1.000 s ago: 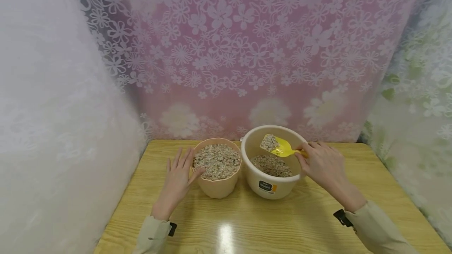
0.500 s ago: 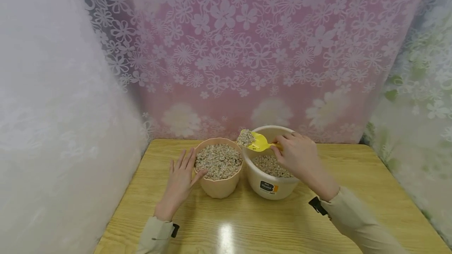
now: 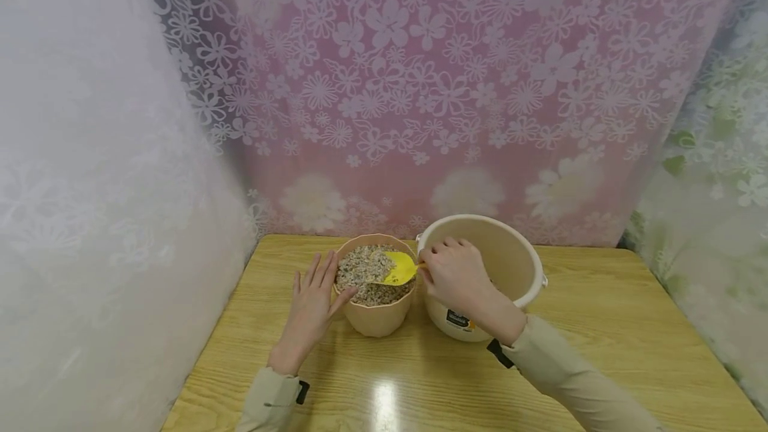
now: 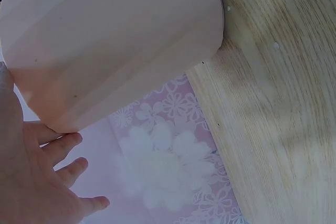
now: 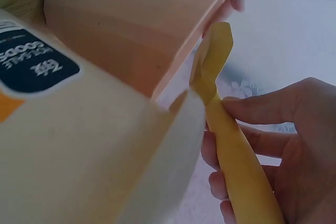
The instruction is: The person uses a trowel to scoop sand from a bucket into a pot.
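Clutching the yellow scoop (image 3: pixel 401 268) above the peach pot (image 3: pixel 377 320) on its left, the right hand (image 3: pixel 459 277) hangs over the rim of the cream bucket (image 3: pixel 513 259); left hand (image 3: pixel 312 309), fingers apart, touches the pot's edge; tabletop (image 3: pixel 606 325) spreads rightward of both.

Bucket interior (image 3: pixel 507 255) — partly hidden

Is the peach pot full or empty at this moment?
Nearly full: in the head view, gravel-like grains reach close to the rim of the peach pot.
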`<state>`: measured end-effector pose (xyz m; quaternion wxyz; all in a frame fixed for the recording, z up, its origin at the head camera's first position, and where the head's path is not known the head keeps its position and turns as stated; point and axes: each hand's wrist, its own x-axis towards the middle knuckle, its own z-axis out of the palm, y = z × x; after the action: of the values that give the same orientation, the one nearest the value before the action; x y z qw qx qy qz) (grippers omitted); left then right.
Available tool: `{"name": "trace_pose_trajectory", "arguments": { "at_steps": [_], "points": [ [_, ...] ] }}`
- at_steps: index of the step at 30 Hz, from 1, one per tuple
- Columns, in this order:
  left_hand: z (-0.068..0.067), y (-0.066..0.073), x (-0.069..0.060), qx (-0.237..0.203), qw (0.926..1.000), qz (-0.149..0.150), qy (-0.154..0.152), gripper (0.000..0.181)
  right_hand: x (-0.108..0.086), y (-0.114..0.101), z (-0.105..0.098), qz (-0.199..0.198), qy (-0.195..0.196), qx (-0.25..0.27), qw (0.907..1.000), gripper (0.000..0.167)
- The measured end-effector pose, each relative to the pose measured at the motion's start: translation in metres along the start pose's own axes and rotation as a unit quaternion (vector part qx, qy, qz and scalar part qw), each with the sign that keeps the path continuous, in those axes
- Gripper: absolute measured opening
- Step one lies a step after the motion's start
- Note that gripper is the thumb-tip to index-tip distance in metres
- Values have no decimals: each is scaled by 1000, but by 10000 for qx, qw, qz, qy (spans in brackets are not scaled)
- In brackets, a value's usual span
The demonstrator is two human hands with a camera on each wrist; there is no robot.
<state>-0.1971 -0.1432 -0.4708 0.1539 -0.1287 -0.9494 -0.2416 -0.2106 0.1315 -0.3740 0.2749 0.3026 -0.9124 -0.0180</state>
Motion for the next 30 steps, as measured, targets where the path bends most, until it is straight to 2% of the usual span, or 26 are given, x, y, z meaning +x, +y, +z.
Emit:
{"name": "trace_pose_trajectory", "arguments": {
  "at_steps": [5,8,15,18,22,25,30],
  "points": [
    [0,1,0,-51,10000,-10,-22,82,9,-13,6,-351,-149,-315,9988,19],
    [-1,2,0,-146,9999,-32,-30,82,12,-16,8,-612,-101,-607,9962,18],
    [0,-1,0,-149,9999,8,25,82,11,-9,2,-1130,281,-1099,9871,9],
    [0,-1,0,-159,9999,11,60,81,10,-2,-4,-1247,496,-1290,9825,12],
    [-1,-1,-1,-138,9999,-21,50,81,12,10,-11,-1264,843,-1435,9779,9],
    [-1,-1,-1,-132,9999,-33,20,82,13,18,-16,-1134,1045,-1493,9767,5],
    [0,0,-1,-97,9999,-48,-32,82,11,28,-23,-801,1175,-1384,9801,6]
  ]
}}
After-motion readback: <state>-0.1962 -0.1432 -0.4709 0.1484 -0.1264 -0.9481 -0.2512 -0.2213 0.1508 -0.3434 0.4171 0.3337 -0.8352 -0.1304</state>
